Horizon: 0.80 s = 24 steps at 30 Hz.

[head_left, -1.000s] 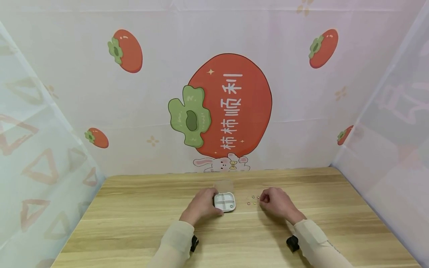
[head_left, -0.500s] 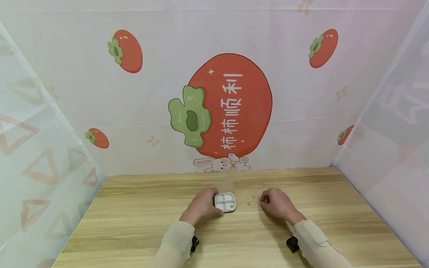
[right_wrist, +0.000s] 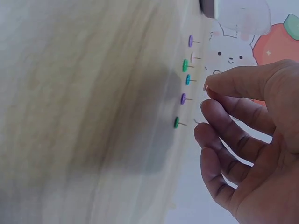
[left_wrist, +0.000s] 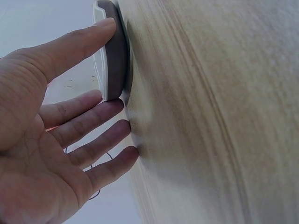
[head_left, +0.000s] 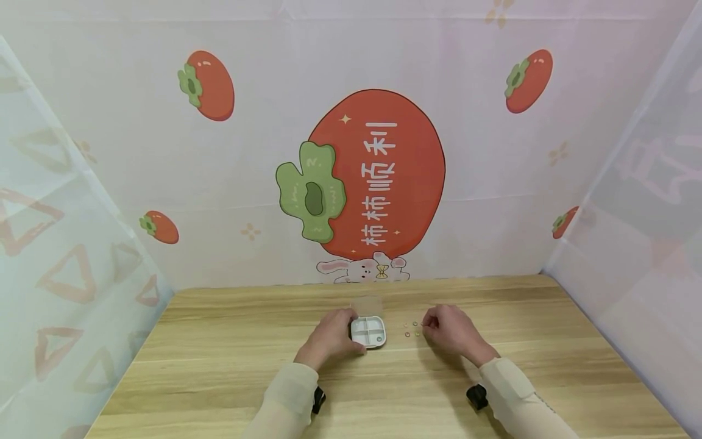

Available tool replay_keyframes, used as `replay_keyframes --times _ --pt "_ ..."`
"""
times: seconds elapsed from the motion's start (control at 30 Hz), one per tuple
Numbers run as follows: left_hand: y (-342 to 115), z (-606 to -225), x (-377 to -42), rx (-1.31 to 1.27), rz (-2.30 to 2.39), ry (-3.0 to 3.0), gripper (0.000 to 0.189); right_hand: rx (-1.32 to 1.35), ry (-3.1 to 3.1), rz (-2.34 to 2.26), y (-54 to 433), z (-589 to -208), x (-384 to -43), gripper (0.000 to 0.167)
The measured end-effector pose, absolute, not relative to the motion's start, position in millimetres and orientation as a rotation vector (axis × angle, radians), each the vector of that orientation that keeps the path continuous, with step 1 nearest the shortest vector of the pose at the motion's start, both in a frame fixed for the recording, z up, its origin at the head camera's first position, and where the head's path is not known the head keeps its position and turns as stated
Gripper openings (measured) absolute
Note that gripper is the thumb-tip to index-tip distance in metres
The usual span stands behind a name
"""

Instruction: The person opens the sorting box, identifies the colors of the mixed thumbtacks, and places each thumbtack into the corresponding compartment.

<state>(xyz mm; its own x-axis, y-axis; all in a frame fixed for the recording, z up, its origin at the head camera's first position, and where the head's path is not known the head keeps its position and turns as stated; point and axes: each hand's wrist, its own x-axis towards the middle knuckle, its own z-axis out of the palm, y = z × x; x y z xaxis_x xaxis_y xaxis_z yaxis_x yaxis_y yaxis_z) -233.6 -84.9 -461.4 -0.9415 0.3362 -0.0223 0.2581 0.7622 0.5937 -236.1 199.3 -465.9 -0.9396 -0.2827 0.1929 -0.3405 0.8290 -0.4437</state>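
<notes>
In the head view my left hand (head_left: pixel 331 335) holds a white pill box (head_left: pixel 368 331) by its left side, thumb at the near edge and fingers at the far edge. The left wrist view shows its dark lower shell (left_wrist: pixel 117 56) between thumb and fingers. The box has four-way dividers; one small thumbtack (head_left: pixel 379 339) lies in the near right compartment. My right hand (right_wrist: pixel 254 126) hovers close by several thumbtacks that stand on their coloured heads, points up, among them a purple thumbtack (right_wrist: pixel 183 99) and a green thumbtack (right_wrist: pixel 177 122). Its fingers are loosely bent, and nothing shows between thumb and forefinger.
A clear lid (head_left: pixel 367 303) extends behind the box on the wooden table (head_left: pixel 247 366). Printed cloth (head_left: pixel 247 122) with persimmons rises at the table's back edge, and pale cloth walls (head_left: pixel 647 201) stand on both sides.
My right hand has shifted slightly left over the thumbtacks, now partly covering the far right one. My left hand and the pill box have stayed in place.
</notes>
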Motion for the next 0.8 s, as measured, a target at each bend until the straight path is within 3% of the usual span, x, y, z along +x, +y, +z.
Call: replay_keyframes --times 0.8 --pt "-84.9 -459.5 -232.2 0.474 0.939 2.822 0.058 0.506 -2.907 0.756 155.6 -447.7 -236.2 0.018"
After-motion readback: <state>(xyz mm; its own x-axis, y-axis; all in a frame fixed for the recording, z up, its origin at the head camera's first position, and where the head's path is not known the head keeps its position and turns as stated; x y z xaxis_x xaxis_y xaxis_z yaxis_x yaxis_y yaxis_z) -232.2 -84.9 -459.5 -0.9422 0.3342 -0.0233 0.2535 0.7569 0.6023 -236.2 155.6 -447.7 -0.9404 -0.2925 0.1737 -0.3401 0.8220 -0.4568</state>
